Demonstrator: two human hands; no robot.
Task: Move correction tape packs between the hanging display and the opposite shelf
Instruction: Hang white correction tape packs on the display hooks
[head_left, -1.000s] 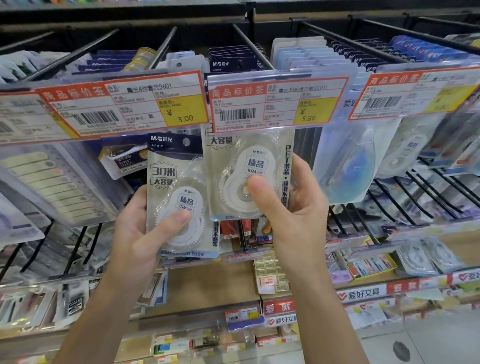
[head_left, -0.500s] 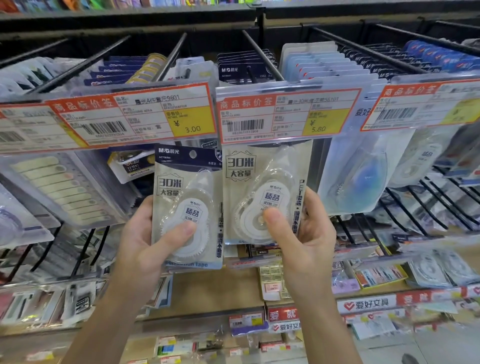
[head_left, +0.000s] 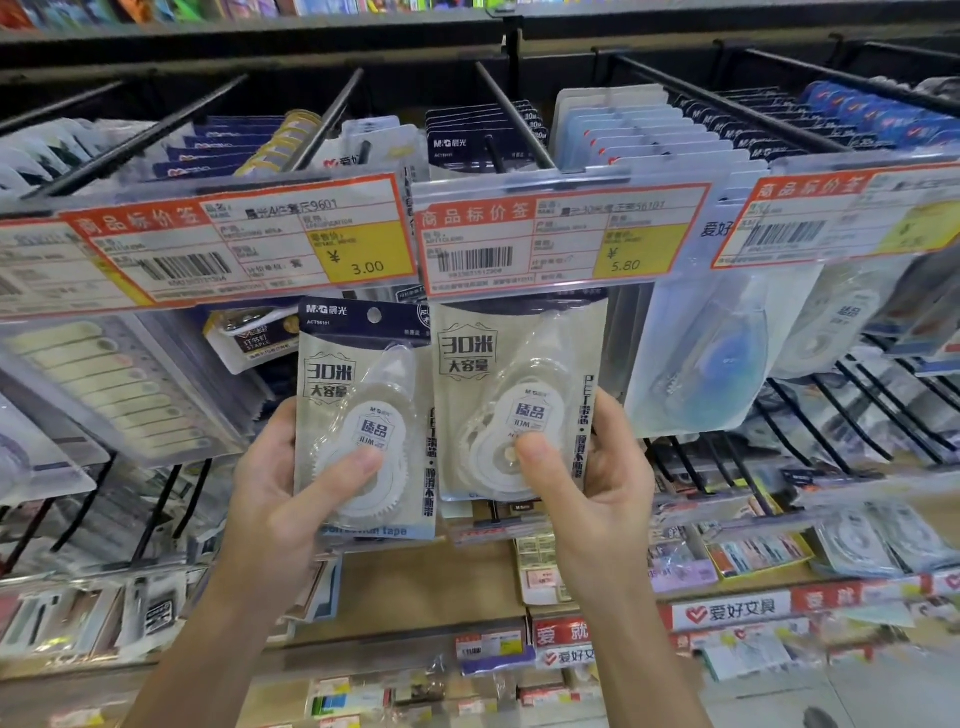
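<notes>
While both hands are raised before the hanging display, each holds one correction tape pack upright, its long axis vertical and its punched header uppermost. The left hand (head_left: 275, 499) grips the left pack (head_left: 363, 415): the thumb is curled across the clear blister on the front, and the fingers lie behind the card, hidden from the head view. This pack is free of any peg; its hang hole shows open near the top, above the thumb. The right hand (head_left: 597, 488) grips the right pack (head_left: 514, 400) in the same way, thumb on the blister, fingers wrapped round the right edge. The top of this pack passes behind the 5.80 price label (head_left: 561, 234), so whether its hole is on the peg (head_left: 514, 124) cannot be told. Both packs stand side by side, edges nearly touching, dispenser tips pointing up and to the right.

The relation that decides the coming move is judged to be the line between hang hole and peg: the peg lies above and beyond the fingers and runs away from the person, so a pack must travel along that axis, header leading. The right hand is the nearer to it.
</notes>
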